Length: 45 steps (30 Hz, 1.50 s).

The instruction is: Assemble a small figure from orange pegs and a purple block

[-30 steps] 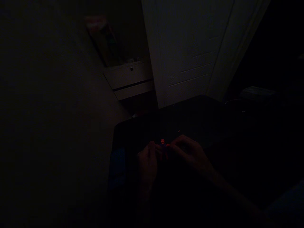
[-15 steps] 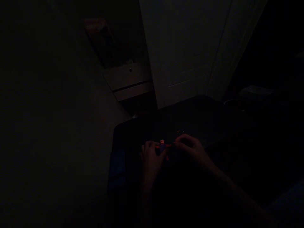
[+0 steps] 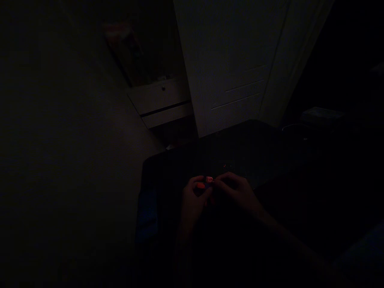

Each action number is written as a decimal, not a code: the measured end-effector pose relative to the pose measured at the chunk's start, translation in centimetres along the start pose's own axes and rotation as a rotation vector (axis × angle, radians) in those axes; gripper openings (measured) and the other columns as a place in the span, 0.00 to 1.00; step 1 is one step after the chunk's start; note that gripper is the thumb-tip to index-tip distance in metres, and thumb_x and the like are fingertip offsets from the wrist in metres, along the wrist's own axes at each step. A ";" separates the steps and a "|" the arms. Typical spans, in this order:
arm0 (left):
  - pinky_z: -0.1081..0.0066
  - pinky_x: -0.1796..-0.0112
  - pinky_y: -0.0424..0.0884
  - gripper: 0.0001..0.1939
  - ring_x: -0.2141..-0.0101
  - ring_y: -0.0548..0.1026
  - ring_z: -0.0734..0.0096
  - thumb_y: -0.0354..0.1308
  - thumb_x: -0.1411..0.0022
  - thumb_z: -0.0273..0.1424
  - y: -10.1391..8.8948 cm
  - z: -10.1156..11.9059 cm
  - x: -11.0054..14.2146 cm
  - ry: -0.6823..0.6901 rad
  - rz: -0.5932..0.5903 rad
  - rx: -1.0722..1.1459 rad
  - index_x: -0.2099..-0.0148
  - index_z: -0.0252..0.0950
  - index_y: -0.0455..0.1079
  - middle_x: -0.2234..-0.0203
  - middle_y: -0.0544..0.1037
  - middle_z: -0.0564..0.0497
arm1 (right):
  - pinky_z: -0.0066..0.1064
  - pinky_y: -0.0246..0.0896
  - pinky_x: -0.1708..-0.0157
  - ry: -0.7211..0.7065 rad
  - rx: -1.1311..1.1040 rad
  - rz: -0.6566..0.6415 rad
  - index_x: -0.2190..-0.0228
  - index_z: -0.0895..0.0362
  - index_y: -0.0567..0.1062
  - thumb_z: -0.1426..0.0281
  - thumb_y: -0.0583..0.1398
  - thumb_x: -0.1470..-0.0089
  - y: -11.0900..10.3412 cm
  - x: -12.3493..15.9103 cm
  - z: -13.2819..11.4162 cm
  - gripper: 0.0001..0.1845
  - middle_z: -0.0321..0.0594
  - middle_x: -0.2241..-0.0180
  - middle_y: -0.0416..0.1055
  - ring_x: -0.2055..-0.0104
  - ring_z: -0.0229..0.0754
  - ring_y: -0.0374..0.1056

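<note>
The room is very dark. A small toy figure (image 3: 209, 179) with an orange-red head and limbs and a dark purple-blue body is held low over the dark table (image 3: 252, 140). My left hand (image 3: 190, 204) is closed around it, thumb in front and fingers behind, with one orange limb showing between them. Thumb and fingertips of my right hand (image 3: 241, 196) pinch together at the figure's right side, close to its head. Exactly which part they grip is too dim to make out.
A flat blue object (image 3: 147, 212) lies at the table's left edge. Tiny reddish specks (image 3: 225, 165) show beyond my right hand. Past the table stand a drawer unit (image 3: 162, 98) and a pale door (image 3: 228, 60). A boxy pale object (image 3: 322, 114) is at the right.
My left hand has shifted from the figure's side to wrap around its body. The figure has turned and tilted, and my right hand has moved slightly left, closer to its head.
</note>
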<state>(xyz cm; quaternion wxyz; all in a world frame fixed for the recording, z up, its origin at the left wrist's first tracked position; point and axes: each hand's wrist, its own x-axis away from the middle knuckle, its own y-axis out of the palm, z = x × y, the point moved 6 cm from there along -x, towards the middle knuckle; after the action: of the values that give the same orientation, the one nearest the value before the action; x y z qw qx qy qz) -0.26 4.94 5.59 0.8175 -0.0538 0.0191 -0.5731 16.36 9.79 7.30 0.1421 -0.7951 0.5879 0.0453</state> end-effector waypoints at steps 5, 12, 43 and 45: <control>0.72 0.68 0.74 0.16 0.68 0.81 0.66 0.70 0.47 0.32 0.4 1.3 0.7 0.014 -0.053 0.053 0.55 0.35 0.80 0.68 0.83 0.48 | 0.34 0.72 0.62 -0.081 0.052 0.048 0.67 0.55 0.81 0.62 0.66 0.42 -0.3 0.2 -1.5 0.09 0.40 0.67 0.81 0.64 0.44 0.77; 0.71 0.65 0.75 0.14 0.65 0.81 0.65 0.70 0.46 0.34 0.5 2.3 1.4 0.033 -0.058 0.034 0.57 0.36 0.81 0.65 0.84 0.47 | 0.33 0.71 0.62 -0.175 0.111 0.064 0.68 0.55 0.80 0.64 0.65 0.40 -0.5 0.3 -2.7 0.07 0.39 0.68 0.80 0.65 0.43 0.76; 0.72 0.64 0.75 0.13 0.63 0.82 0.62 0.68 0.42 0.39 0.6 3.4 1.9 0.042 -0.051 0.089 0.59 0.36 0.84 0.65 0.86 0.46 | 0.32 0.67 0.64 -0.086 0.031 0.111 0.62 0.54 0.78 0.63 0.69 0.45 -0.8 0.7 -3.2 0.11 0.36 0.68 0.75 0.65 0.42 0.73; 0.70 0.63 0.75 0.14 0.63 0.83 0.60 0.68 0.42 0.40 0.6 3.3 1.8 0.043 -0.052 0.103 0.59 0.36 0.84 0.65 0.86 0.45 | 0.33 0.68 0.61 -0.099 0.055 0.115 0.60 0.53 0.79 0.63 0.70 0.46 -0.9 0.7 -3.2 0.12 0.37 0.65 0.76 0.62 0.43 0.73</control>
<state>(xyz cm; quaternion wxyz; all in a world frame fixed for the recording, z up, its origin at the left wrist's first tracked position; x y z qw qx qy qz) 1.19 3.64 8.83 0.8033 0.0003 0.0060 -0.5955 17.10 8.53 10.31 0.1899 -0.7527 0.6258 0.0764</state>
